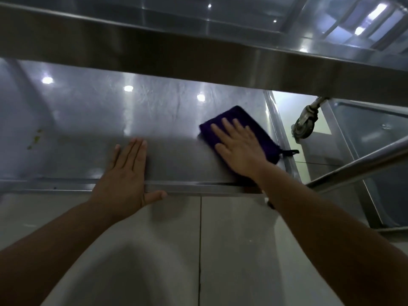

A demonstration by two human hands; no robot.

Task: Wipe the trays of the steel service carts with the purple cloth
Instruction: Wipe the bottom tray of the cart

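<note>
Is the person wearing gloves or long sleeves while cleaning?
No. Both the left hand and the right hand are bare, with no gloves, rings or watch showing. Both forearms are bare too, so no sleeves reach into the picture.

- Steel tray (88, 111) fills the frame's middle, under an upper shelf edge.
- On it: purple cloth (242, 127) at centre-right, yellowish specks (35, 139) at far left.
- Left hand (125, 171) lies flat over its near rim.
</note>
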